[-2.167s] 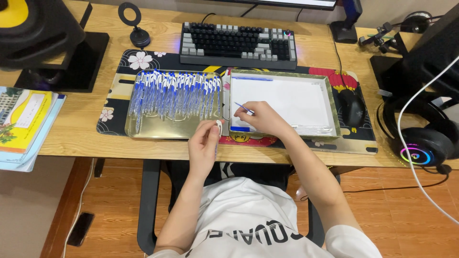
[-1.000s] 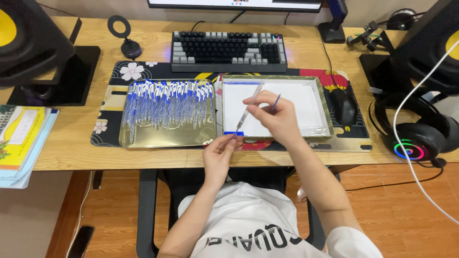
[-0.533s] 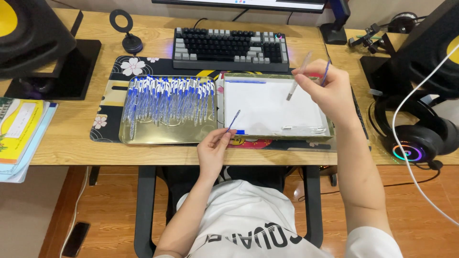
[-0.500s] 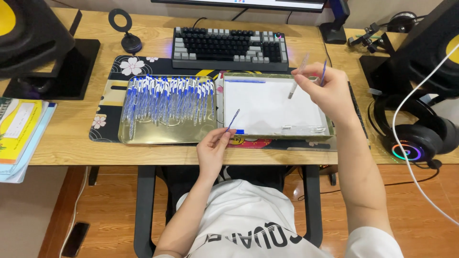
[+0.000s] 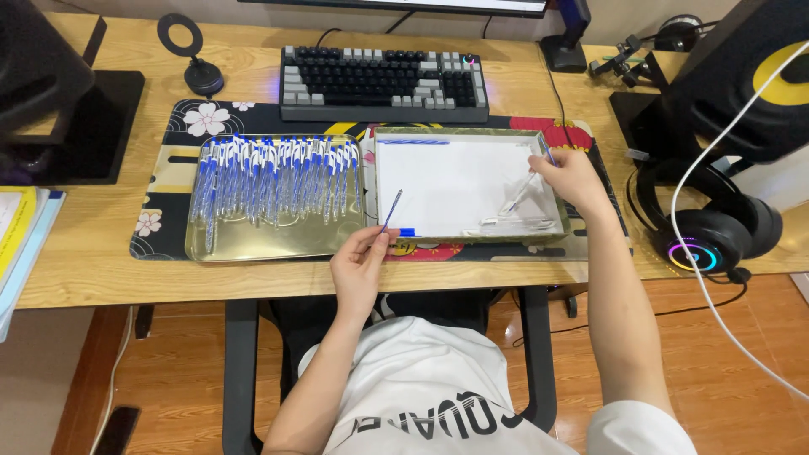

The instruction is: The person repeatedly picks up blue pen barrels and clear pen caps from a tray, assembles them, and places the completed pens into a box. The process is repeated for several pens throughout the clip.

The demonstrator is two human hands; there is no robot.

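Note:
My left hand [image 5: 361, 263] pinches a thin blue ink refill [image 5: 392, 211] at the front left corner of the white-lined tray [image 5: 455, 236]. My right hand [image 5: 571, 175] is over the tray's right side and grips a clear pen barrel [image 5: 519, 195] that slants down onto the tray floor. A second clear barrel [image 5: 516, 223] lies near the tray's front edge. One blue refill [image 5: 413, 141] lies along the tray's back left, and a small blue piece [image 5: 406, 232] rests at its front left. The gold tray [image 5: 270, 248] on the left holds several blue and white pens [image 5: 274, 173].
Both trays sit on a flowered desk mat [image 5: 168, 168]. A keyboard [image 5: 383, 82] lies behind them. A black speaker [image 5: 742, 80] and a headset [image 5: 716, 232] with a white cable stand at the right. Another speaker [image 5: 50, 101] and books [image 5: 21, 240] are at the left.
My right hand has come down from above the tray's back right and set the clear barrel's tip onto the tray. My left hand has kept the refill almost still.

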